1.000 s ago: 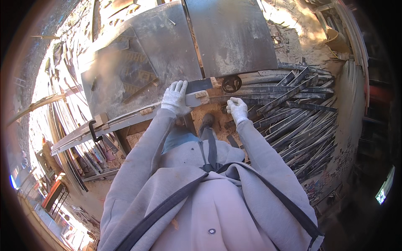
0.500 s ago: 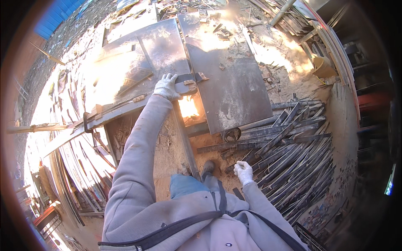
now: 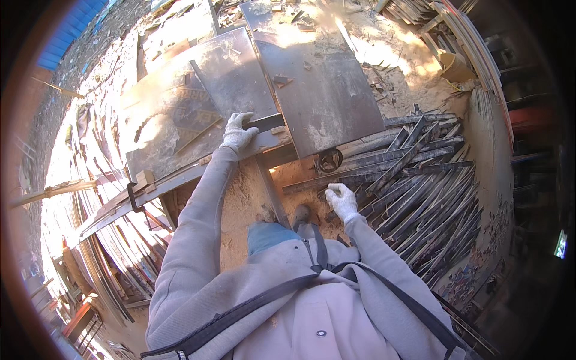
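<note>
My left hand (image 3: 238, 131), in a whitish work glove, is at the near edge of a worn metal-looking table top (image 3: 231, 60). Its thumb and fingers close on the left end of a short dark wooden strip (image 3: 267, 123). The strip's right end reaches the gap beside a second dark table panel (image 3: 327, 102). A small pale wood piece (image 3: 278, 129) lies just below the strip. My right hand (image 3: 341, 201), gloved too, hangs with curled fingers in front of the right panel, beside a heap of dark wooden strips (image 3: 414, 198). Nothing shows in it.
A long rail (image 3: 174, 172) runs along the table's near edge, with a black clamp (image 3: 133, 198) on it. A dark handwheel (image 3: 329, 160) sits under the right panel. Long offcuts (image 3: 102, 240) lie at left. A small dark block (image 3: 280, 80) rests near the gap.
My left hand has gone from lying spread on the table to gripping the dark strip, now nearer me. The bright patch under the table edge is gone. My right hand has risen slightly.
</note>
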`<action>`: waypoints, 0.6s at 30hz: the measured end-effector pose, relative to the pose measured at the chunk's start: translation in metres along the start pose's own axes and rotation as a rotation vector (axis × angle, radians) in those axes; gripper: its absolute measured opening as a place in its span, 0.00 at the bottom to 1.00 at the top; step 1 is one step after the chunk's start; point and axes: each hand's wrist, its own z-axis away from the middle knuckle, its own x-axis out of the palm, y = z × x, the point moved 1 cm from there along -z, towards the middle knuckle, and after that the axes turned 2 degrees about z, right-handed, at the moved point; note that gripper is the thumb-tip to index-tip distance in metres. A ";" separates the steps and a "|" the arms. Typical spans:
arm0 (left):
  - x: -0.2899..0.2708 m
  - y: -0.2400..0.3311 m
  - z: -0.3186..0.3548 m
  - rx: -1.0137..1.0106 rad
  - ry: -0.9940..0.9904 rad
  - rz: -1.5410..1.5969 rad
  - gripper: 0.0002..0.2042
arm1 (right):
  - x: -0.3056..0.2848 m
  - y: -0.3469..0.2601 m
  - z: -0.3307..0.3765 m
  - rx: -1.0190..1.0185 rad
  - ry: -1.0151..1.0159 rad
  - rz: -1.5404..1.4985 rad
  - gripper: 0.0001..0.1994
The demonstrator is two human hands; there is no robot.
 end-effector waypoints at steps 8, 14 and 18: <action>0.013 0.052 0.117 -0.290 -0.226 0.619 0.18 | 0.023 -0.154 0.003 -0.193 0.013 0.055 0.28; 0.017 0.095 0.228 -0.358 -0.137 0.411 0.24 | -0.074 -0.108 0.085 0.163 -0.267 0.074 0.15; -0.046 0.008 0.225 -0.466 0.389 -0.189 0.43 | -0.389 0.088 0.076 -0.322 0.504 -0.582 0.21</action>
